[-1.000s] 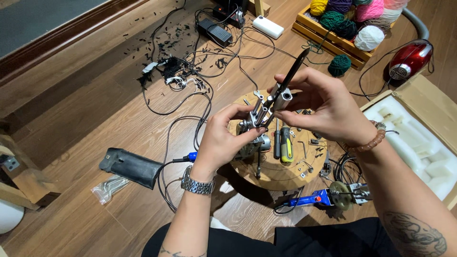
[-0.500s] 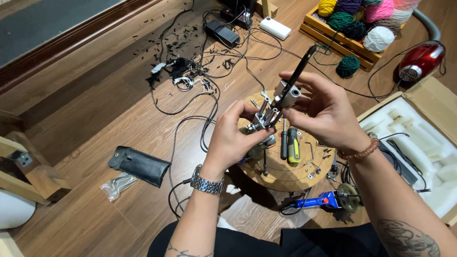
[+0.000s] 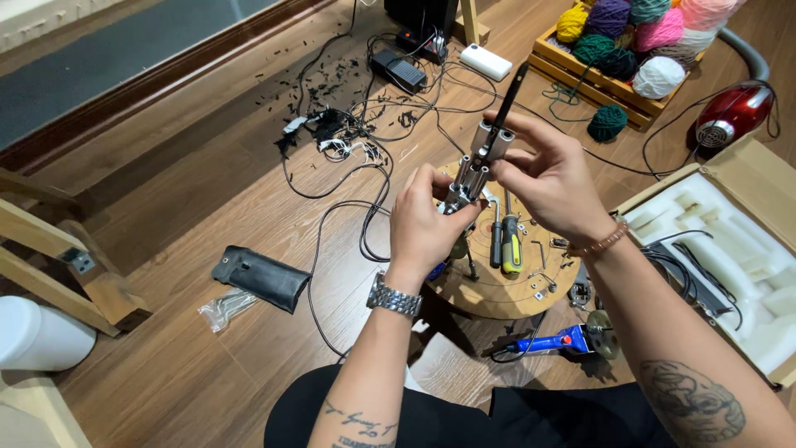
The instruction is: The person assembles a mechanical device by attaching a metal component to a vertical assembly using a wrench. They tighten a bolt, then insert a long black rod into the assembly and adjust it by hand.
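Observation:
I hold a grey metal assembly with rods [image 3: 479, 162] up over a round wooden stool [image 3: 506, 286]. My left hand [image 3: 429, 222] grips its lower end, and a steel watch sits on that wrist. My right hand [image 3: 549, 178] pinches the upper block, from which a thin black rod [image 3: 512, 93] sticks up and away. On the stool lie a yellow-and-black screwdriver [image 3: 512, 242], a darker tool beside it and several small screws and metal bits.
Black cables and debris [image 3: 348, 137] sprawl on the wooden floor ahead. A crate of yarn balls [image 3: 630, 41], a red vacuum [image 3: 731, 112], an open foam-lined box [image 3: 738, 249], a blue power tool [image 3: 568, 340] and a black pouch [image 3: 259, 278] surround me.
Both hands still hold the metal assembly over the stool. My fingers have shifted a little on it. The view has tilted slightly.

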